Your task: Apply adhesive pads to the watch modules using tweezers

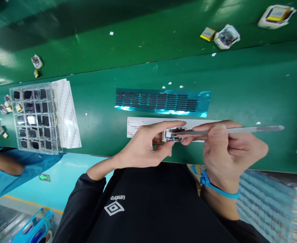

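Between the thumb and fingers of my left hand (148, 145) is a small white-cased electronic device (172, 135), its circuit board facing up. My right hand (229, 148) grips a pair of metal tweezers (251, 129), whose tips reach onto the board. Some right fingertips are close to the device's right side; whether they touch it I cannot tell. Below both hands lies a white printed paper strip (131, 130), partly covered by them. Just beyond it is a blue film sheet (204, 103) carrying rows of thin dark strips.
On the left stands a clear compartment tray (53, 143) of dark-screened parts, beside white printed sheets (67, 114). Opened devices (228, 36) with yellow batteries (207, 33) lie at the back right. Small white bits (181, 86) dot the green bench (97, 101). A co-worker's arm (4, 163) is at left.
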Action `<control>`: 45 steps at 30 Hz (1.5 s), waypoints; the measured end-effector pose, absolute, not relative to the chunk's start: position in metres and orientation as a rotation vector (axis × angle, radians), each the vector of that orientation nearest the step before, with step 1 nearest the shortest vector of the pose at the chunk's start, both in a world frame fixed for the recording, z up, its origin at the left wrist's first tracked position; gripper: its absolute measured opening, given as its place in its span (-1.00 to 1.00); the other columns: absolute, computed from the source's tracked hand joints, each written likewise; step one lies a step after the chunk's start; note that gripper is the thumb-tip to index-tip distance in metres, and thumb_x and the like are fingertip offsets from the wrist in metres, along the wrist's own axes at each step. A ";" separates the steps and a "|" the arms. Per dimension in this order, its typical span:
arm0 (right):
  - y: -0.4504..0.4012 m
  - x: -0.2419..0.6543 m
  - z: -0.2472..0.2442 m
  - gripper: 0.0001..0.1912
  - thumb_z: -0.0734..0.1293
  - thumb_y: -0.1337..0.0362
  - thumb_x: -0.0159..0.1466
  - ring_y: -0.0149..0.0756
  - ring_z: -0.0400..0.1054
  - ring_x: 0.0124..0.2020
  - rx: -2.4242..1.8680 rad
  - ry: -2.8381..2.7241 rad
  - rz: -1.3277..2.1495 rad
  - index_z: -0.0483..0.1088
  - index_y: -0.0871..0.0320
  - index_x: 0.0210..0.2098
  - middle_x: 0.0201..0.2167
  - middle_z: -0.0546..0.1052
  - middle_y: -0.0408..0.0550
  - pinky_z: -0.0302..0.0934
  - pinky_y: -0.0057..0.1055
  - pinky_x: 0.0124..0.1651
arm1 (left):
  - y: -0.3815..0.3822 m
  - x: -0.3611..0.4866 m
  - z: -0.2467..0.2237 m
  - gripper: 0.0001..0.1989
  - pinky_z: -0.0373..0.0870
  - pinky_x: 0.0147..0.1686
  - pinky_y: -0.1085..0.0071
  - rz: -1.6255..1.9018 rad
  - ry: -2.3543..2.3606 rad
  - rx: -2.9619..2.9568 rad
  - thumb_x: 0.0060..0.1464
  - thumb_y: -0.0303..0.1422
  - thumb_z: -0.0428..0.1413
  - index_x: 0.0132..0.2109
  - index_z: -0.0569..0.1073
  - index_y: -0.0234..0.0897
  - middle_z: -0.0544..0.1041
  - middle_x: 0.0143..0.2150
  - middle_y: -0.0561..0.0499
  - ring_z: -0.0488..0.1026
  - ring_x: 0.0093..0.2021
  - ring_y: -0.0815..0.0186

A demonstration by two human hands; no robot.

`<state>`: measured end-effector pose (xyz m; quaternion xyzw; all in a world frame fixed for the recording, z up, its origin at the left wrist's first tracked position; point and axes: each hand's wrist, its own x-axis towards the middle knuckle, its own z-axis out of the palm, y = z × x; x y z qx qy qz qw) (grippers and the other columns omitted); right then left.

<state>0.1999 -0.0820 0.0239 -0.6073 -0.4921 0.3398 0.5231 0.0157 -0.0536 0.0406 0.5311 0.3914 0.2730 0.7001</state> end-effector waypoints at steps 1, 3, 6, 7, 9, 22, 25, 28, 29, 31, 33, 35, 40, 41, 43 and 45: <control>-0.082 0.199 0.025 -0.72 0.35 0.14 0.44 -0.13 0.61 -0.43 -1.453 -1.177 0.819 0.60 0.00 -0.37 -0.44 0.61 -0.17 0.49 -0.16 -0.46 | -0.054 0.016 0.041 -0.54 0.47 -0.45 0.46 0.606 0.876 1.178 0.18 -0.52 0.08 0.22 0.46 -0.30 0.54 -0.40 0.09 0.55 -0.46 0.38; -0.081 0.198 0.026 -0.73 0.35 0.15 0.44 -0.16 0.60 -0.45 -1.456 -1.175 0.817 0.60 -0.01 -0.37 -0.43 0.61 -0.19 0.50 -0.17 -0.45 | -0.054 0.016 0.041 -0.54 0.47 -0.46 0.44 0.591 0.881 1.154 0.19 -0.51 0.08 0.23 0.46 -0.29 0.53 -0.41 0.09 0.56 -0.46 0.37; -0.080 0.197 0.028 -0.73 0.35 0.18 0.43 -0.22 0.56 -0.52 -1.482 -1.189 0.801 0.60 -0.01 -0.38 -0.41 0.63 -0.18 0.47 -0.21 -0.49 | -0.054 0.016 0.041 -0.54 0.45 -0.50 0.45 0.576 0.892 1.124 0.19 -0.49 0.08 0.22 0.47 -0.28 0.55 -0.38 0.06 0.52 -0.49 0.38; -0.080 0.197 0.028 -0.73 0.35 0.18 0.44 -0.22 0.55 -0.52 -1.487 -1.197 0.800 0.60 -0.01 -0.38 -0.41 0.63 -0.18 0.47 -0.21 -0.49 | -0.054 0.016 0.041 -0.55 0.43 -0.51 0.45 0.578 0.896 1.124 0.19 -0.49 0.08 0.22 0.47 -0.28 0.56 -0.37 0.05 0.50 -0.50 0.40; -0.079 0.199 0.029 -0.72 0.34 0.17 0.44 -0.22 0.56 -0.50 -1.483 -1.209 0.813 0.60 -0.02 -0.37 -0.42 0.62 -0.18 0.47 -0.22 -0.47 | -0.053 0.016 0.041 -0.55 0.40 -0.54 0.46 0.577 0.902 1.143 0.18 -0.49 0.09 0.21 0.48 -0.28 0.58 -0.32 0.03 0.47 -0.52 0.42; -0.073 0.220 0.022 -0.75 0.35 0.12 0.44 -0.24 0.51 -0.54 -1.425 -1.190 0.728 0.63 0.04 -0.28 -0.49 0.61 -0.13 0.36 -0.27 -0.53 | -0.047 0.012 0.030 -0.60 0.35 -0.54 0.50 0.491 0.895 1.382 0.33 -0.46 -0.05 0.21 0.51 -0.38 0.42 -0.57 0.15 0.42 -0.60 0.43; -0.056 0.250 0.014 -0.70 0.34 0.14 0.44 -0.20 0.58 -0.40 -1.538 -1.355 0.482 0.64 0.04 -0.34 -0.44 0.65 -0.06 0.33 -0.27 -0.42 | -0.045 0.009 0.034 -0.65 0.45 -0.38 0.48 0.500 0.899 1.498 0.40 -0.40 -0.05 0.21 0.47 -0.32 0.50 -0.49 0.13 0.49 -0.50 0.41; -0.038 0.279 0.006 -0.73 0.32 0.13 0.43 -0.24 0.55 -0.34 -1.600 -1.645 0.495 0.67 0.01 -0.24 -0.29 0.71 -0.02 0.30 -0.27 -0.34 | -0.037 0.012 0.034 -0.73 0.46 -0.30 0.45 0.491 0.884 1.611 0.46 -0.31 -0.06 0.11 0.44 -0.31 0.60 -0.37 0.05 0.55 -0.42 0.39; -0.033 0.285 0.002 -0.74 0.33 0.13 0.42 -0.24 0.56 -0.32 -1.596 -1.674 0.527 0.67 0.01 -0.23 -0.27 0.71 -0.02 0.31 -0.27 -0.30 | -0.032 0.014 0.031 -0.74 0.46 -0.29 0.42 0.480 0.889 1.701 0.48 -0.29 -0.08 0.08 0.43 -0.31 0.62 -0.32 0.01 0.56 -0.38 0.36; -0.025 0.295 -0.006 -0.76 0.34 0.15 0.40 -0.28 0.54 -0.36 -1.577 -1.697 0.578 0.67 0.00 -0.21 -0.26 0.71 -0.03 0.32 -0.29 -0.31 | -0.018 0.021 0.020 -0.76 0.47 -0.15 0.31 0.476 0.883 1.966 0.49 -0.32 -0.11 0.05 0.41 -0.30 0.67 -0.15 -0.10 0.61 -0.19 0.25; -0.020 0.300 -0.014 -0.76 0.33 0.16 0.40 -0.33 0.50 -0.44 -1.558 -1.687 0.609 0.67 0.00 -0.20 -0.28 0.71 -0.05 0.29 -0.33 -0.37 | 0.000 0.028 0.004 -0.76 0.40 0.11 0.15 0.465 0.815 2.243 0.47 -0.41 -0.12 0.07 0.41 -0.32 0.65 0.05 -0.21 0.54 0.15 0.12; -0.018 0.303 -0.022 -0.76 0.33 0.15 0.39 -0.35 0.48 -0.47 -1.536 -1.666 0.623 0.67 0.01 -0.24 -0.29 0.71 -0.03 0.27 -0.35 -0.42 | 0.016 0.033 -0.012 -0.73 0.29 0.24 0.07 0.417 0.747 2.410 0.45 -0.49 -0.14 0.11 0.41 -0.34 0.61 0.16 -0.24 0.40 0.33 0.07; -0.016 0.305 -0.028 -0.72 0.35 0.09 0.39 -0.32 0.48 -0.45 -1.490 -1.634 0.665 0.66 0.02 -0.31 -0.30 0.71 0.00 0.29 -0.34 -0.42 | 0.029 0.034 -0.032 -0.68 0.32 0.02 0.18 0.351 0.804 2.448 0.49 -0.44 -0.16 0.22 0.37 -0.39 0.57 0.21 -0.24 0.46 0.25 0.07; -0.015 0.305 -0.028 -0.73 0.35 0.09 0.38 -0.33 0.46 -0.46 -1.485 -1.634 0.674 0.67 0.02 -0.30 -0.31 0.71 0.00 0.28 -0.34 -0.42 | 0.027 0.033 -0.032 -0.67 0.32 0.01 0.18 0.354 0.813 2.445 0.50 -0.43 -0.16 0.23 0.36 -0.40 0.57 0.21 -0.25 0.46 0.24 0.07; -0.014 0.305 -0.028 -0.73 0.35 0.09 0.38 -0.33 0.44 -0.47 -1.478 -1.633 0.687 0.66 0.01 -0.31 -0.31 0.71 -0.01 0.27 -0.34 -0.43 | 0.026 0.030 -0.032 -0.66 0.30 0.01 0.20 0.363 0.803 2.445 0.50 -0.42 -0.15 0.26 0.36 -0.40 0.57 0.20 -0.25 0.46 0.24 0.07; -0.013 0.304 -0.027 -0.74 0.35 0.09 0.38 -0.33 0.44 -0.45 -1.473 -1.632 0.699 0.66 0.00 -0.30 -0.29 0.71 -0.02 0.27 -0.34 -0.42 | 0.026 0.026 -0.033 -0.67 0.29 0.01 0.21 0.369 0.766 2.450 0.50 -0.43 -0.15 0.26 0.36 -0.37 0.56 0.21 -0.22 0.46 0.24 0.08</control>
